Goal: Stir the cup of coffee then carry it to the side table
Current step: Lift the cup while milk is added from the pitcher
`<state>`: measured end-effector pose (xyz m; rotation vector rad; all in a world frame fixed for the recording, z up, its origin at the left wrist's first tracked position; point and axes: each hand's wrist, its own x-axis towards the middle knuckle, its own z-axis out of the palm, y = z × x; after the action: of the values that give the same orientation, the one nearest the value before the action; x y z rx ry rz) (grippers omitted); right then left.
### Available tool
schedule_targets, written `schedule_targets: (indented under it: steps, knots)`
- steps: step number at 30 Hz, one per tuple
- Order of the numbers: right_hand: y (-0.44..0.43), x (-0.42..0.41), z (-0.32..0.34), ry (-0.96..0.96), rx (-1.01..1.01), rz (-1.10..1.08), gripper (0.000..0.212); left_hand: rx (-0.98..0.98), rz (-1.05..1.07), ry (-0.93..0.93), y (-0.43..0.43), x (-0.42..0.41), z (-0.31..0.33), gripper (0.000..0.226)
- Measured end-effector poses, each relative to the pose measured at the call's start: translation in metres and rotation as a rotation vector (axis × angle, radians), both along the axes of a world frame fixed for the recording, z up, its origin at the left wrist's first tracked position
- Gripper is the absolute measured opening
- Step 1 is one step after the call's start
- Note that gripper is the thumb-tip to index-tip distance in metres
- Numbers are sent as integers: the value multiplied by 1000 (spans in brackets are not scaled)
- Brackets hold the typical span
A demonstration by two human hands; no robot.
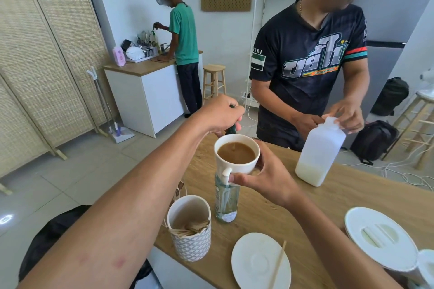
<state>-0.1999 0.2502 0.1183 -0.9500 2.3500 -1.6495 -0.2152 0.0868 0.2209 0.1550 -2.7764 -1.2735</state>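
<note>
A white cup [237, 166] of light brown coffee is held in the air above the wooden counter [328, 199], gripped around its side by my right hand [263, 178] next to the handle. My left hand [220, 114] is just behind the cup's far rim, closed on a dark green stirrer [232, 128] that points down into the cup. The stirrer's lower end is faint in the coffee.
A clear bottle [226, 204] stands right under the cup. A patterned holder of wooden sticks [190, 230], a saucer [253, 265] with a wooden stick and a white lid [380, 237] are near me. A person in a black shirt [310, 58] holds a milk jug [319, 155] across the counter.
</note>
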Motion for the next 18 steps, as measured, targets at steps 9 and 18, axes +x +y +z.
schedule_targets:
  steps: [9,18]
  knots:
    - [1,2,0,-2,4,-3,83,-24,16,14,1,0,-1,22]
    - [1,8,0,-14,2,2,85,-42,24,27,1,2,-3,22]
